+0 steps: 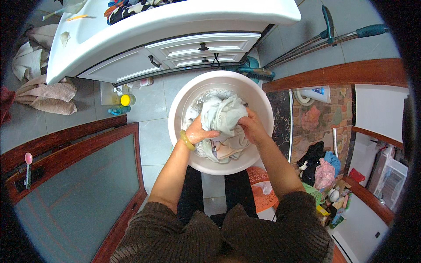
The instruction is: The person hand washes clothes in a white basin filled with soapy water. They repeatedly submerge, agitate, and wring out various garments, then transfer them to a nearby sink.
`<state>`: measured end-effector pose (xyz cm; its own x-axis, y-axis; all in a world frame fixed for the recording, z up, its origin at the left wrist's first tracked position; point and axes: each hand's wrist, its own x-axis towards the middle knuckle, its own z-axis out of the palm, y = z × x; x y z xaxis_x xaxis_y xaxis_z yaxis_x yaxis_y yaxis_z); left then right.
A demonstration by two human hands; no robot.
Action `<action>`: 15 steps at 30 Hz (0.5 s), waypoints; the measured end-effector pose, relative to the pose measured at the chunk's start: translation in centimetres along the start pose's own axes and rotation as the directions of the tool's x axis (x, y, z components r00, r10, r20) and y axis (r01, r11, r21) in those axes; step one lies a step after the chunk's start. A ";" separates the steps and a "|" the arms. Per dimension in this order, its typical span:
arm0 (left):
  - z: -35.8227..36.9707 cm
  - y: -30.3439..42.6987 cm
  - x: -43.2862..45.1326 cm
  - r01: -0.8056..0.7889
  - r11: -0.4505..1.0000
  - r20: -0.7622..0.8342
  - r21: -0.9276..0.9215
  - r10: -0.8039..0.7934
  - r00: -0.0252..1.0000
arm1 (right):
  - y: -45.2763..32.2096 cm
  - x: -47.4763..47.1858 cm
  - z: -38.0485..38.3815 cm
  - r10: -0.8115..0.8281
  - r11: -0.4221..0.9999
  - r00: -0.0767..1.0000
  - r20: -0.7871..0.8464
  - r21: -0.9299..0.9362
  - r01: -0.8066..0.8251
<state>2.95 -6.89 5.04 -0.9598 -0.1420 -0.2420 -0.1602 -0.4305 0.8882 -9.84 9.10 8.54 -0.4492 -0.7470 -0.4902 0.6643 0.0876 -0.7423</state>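
A bunched, wet pale cloth [218, 113] is gripped between my two hands over a large pinkish-white plastic basin [180, 95]. My left hand [199, 131], with a yellowish bangle [187, 140] at the wrist, holds its left side with the thumb across the front. On the opposite side, my right hand [252, 126] pinches the fabric between thumb and fingers. Sudsy water [197, 104] shows at the basin's far left. Below the held cloth lies more wet laundry [227, 151], pale and peach-coloured. How deep the water is stays hidden.
Beyond the basin stands a white vanity cabinet [204, 49]. Bottles and a yellow-lidded jar [126, 100] sit on the tiles to the left. A glazed wooden door [98, 171] is at left. An orange perforated basket [263, 197] stands near my right leg; long-handled cleaning tools [306, 44] lean upper right.
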 end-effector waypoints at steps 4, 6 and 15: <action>1.6 1.3 -0.4 0.054 0.991 -0.114 0.122 -0.040 0.993 | 0.7 0.7 -0.6 -0.249 0.877 0.964 -0.089 -0.442 0.186; 1.8 0.8 -0.6 0.026 0.999 -0.125 0.045 -0.020 0.992 | 1.1 0.6 -1.1 -0.243 0.746 0.969 0.036 -0.632 0.210; 6.0 9.6 -1.6 -0.428 0.711 0.033 0.558 0.496 0.868 | -6.1 -4.1 6.7 -0.394 0.361 0.891 0.224 -0.854 0.375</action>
<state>1.58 -5.45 16.29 -0.9197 -0.3078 0.2435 0.1682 0.2515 0.9531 -8.05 7.18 18.12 -0.5279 -0.8483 -0.0421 -0.4386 0.3148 -0.8417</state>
